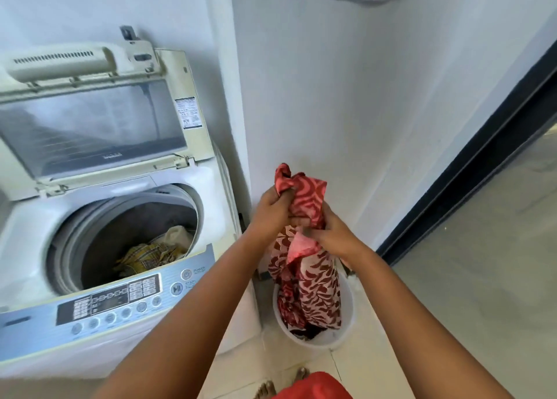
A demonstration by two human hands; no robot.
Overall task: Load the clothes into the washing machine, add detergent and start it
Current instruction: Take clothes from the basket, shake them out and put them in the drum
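Currently both hands clutch the red-and-cream leaf-patterned cloth (304, 266) at centre frame: left hand (275, 210) fisted on its upper bunch, right hand (333, 237) pinching lower. Cloth hangs vertically, tail in the white round plastic basket (346, 317). White top-loading washing machine's open drum (126, 235) lies left of the hands; left hand nearer.

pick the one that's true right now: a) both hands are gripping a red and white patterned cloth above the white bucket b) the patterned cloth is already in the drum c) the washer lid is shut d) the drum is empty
A: the left hand and right hand both clutch the red and white patterned cloth, which hangs down into the white bucket beside the washing machine.
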